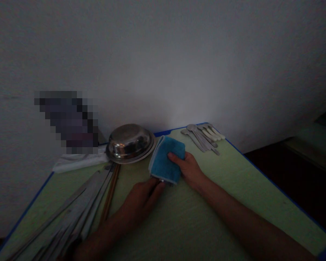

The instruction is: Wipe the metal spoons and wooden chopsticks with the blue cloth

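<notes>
A folded blue cloth (165,159) with a pale edge is gripped in my right hand (188,166), the thumb lying across its front. Just below the cloth's lower edge, my left hand (143,194) has its fingers pinched together. A small shiny bit (161,180) shows at those fingertips, but the cloth and fingers hide what it belongs to. To the right of the cloth lies a group of metal spoons (197,136), and beside them are several utensils with white handles (214,136).
An upturned steel bowl (130,139) sits by the wall at the back of the green table (179,224). Long, flat metallic strips (78,203) and brown chopsticks (110,192) lie at left. White plastic (81,161) and a pixelated object (70,123) are at back left.
</notes>
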`<state>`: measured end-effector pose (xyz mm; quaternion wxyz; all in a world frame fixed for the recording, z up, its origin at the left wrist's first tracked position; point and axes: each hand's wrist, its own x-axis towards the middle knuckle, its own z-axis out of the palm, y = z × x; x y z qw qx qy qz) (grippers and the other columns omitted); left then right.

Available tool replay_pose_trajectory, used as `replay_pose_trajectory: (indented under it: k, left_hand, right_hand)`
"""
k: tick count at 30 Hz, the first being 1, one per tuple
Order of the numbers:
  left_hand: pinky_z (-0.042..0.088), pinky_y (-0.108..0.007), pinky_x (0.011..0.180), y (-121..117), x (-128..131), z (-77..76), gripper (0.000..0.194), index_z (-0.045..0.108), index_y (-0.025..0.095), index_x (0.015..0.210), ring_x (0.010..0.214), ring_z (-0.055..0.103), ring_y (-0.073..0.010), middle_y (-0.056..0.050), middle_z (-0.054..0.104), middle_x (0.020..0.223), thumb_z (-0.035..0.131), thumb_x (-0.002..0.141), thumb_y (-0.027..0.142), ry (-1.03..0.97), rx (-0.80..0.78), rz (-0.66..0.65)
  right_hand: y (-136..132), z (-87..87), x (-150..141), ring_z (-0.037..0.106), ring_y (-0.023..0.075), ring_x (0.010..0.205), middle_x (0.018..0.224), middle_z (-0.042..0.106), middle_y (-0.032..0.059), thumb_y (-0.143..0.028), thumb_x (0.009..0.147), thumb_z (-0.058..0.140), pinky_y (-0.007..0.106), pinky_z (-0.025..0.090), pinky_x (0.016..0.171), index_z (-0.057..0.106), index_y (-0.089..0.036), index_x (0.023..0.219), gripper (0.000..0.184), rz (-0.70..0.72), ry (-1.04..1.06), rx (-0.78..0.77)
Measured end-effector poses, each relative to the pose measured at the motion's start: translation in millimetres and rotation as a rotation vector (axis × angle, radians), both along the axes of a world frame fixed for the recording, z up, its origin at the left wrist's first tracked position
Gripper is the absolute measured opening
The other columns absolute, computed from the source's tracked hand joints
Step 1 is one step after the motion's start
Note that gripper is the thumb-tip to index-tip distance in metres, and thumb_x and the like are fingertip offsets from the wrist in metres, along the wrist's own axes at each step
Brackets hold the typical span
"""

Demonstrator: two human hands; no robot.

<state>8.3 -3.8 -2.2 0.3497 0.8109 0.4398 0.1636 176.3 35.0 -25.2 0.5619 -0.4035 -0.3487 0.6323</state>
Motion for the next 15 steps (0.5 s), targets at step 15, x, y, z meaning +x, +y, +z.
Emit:
replay_pose_trajectory:
  k: [15]
  left_hand:
    - [0.036, -0.025, 0.054, -5, 1, -1.3, 0.028, 0.047, 0.019, 0.076, 0.056, 0.053, -0.0149, 0.001, 0.052, 0.063, 0.03, 0.093, 0.034, 0.125, 0.087, -0.024]
  right_hand:
    - [14, 9.3, 12, 0.067, 0.0183, 0.083, 0.086, 0.072, 0.005, -0.033, 0.078, 0.06, 0.034, 0.053, 0.081, 0.062, -0.015, 0.094, 0.025, -0.249, 0.341, -0.224]
